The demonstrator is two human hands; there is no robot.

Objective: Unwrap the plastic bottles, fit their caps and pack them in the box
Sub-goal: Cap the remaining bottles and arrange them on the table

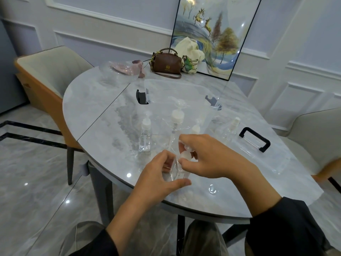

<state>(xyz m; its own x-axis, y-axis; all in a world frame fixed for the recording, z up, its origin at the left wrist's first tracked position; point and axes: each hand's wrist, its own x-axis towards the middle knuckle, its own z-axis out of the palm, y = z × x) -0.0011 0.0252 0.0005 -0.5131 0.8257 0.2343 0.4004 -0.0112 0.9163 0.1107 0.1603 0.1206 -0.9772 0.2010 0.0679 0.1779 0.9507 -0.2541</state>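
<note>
At the table's near edge my left hand (162, 174) grips a clear square bottle (178, 174) still partly in its clear wrapper. My right hand (208, 156) pinches the white pump cap (186, 154) at the top of that bottle. Behind them a clear wrapper (177, 126) holds another white pump cap with its dip tube. A capped clear pump bottle (144, 135) stands upright to the left. Another capped bottle (196, 128) stands just behind my right hand, and a spray bottle (231, 128) stands to the right. The clear plastic box (177, 97) with black clips lies behind.
The box's clear lid with a black handle (255, 139) lies on the right of the marble table (103, 115). A brown handbag (167, 63), a cream tote, a framed picture and a clear bag with pink items stand at the back. Chairs stand left and right.
</note>
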